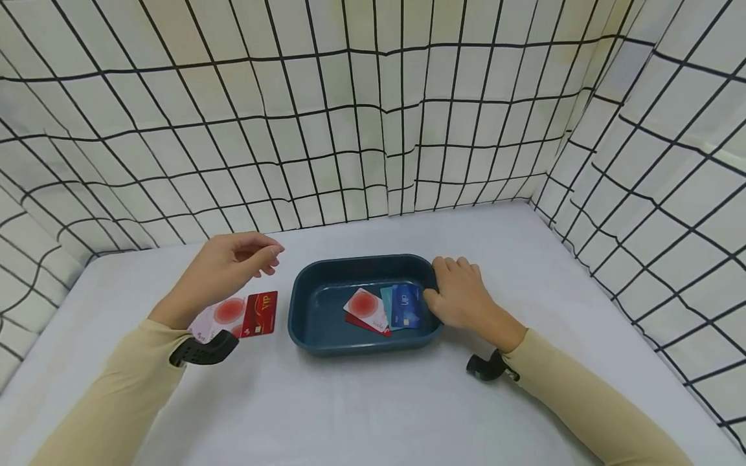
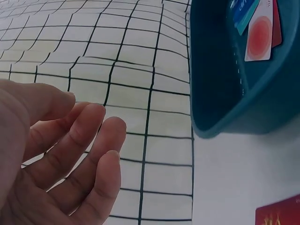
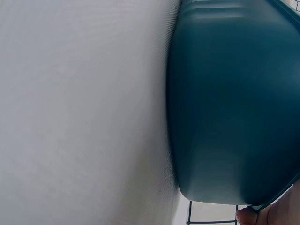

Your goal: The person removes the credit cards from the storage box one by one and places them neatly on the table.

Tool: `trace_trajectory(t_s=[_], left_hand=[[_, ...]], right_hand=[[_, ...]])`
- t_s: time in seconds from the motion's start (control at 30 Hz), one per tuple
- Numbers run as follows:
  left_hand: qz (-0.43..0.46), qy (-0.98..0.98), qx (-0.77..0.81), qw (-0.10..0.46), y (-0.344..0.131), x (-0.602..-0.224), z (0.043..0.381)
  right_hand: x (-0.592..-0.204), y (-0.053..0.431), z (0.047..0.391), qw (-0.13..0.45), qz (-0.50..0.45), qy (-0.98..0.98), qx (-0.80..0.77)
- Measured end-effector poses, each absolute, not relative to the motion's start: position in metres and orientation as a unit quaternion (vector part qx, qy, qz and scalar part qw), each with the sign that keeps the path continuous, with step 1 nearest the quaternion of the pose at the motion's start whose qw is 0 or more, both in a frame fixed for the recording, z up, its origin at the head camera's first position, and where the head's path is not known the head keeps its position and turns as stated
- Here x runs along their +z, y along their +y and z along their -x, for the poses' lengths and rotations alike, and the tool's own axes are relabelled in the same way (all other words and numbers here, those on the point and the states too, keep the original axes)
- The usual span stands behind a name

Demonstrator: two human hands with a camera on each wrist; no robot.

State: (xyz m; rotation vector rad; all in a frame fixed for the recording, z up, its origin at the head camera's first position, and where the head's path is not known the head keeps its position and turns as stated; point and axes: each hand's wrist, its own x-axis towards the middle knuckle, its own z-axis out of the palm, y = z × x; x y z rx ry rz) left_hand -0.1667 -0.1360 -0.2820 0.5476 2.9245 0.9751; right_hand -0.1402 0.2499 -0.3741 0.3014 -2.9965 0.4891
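A dark teal rectangular tray (image 1: 320,317) stands in the middle of the table. My right hand (image 1: 463,294) grips its right end, thumb over the rim; in the right wrist view only a bit of that hand (image 3: 283,208) shows beside the tray's outer wall (image 3: 229,117). Inside lie a white card with a red circle (image 1: 364,304), partly over a red card, and a blue VIP card (image 1: 405,307) over a lighter blue one. My left hand (image 1: 227,265) hovers left of the tray, fingers loosely bent and holding nothing. Below it are a red VIP card (image 1: 260,314) and a pinkish white card (image 1: 227,312), partly covered by the wrist.
A white cloth covers the table (image 1: 361,408). Pale walls with a black grid (image 1: 326,129) rise behind it and on both sides. A black wrist device (image 1: 204,349) sits on the left sleeve, and another (image 1: 489,367) on the right.
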Motion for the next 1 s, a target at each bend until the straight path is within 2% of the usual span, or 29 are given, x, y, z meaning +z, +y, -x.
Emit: trace_trajectory(t_s=[0.23,1.0], left_hand=[[-0.2,0.928,0.314,0.01,-0.117,-0.291,0.175],[-0.28,0.897,0.341,0.033,-0.06,-0.314,0.201]], right_hand=[[-0.378,0.246,0.14,0.034,-0.098,-0.982,0.157],[-0.377,0.251,0.141,0.053,-0.1,-0.982,0.153]])
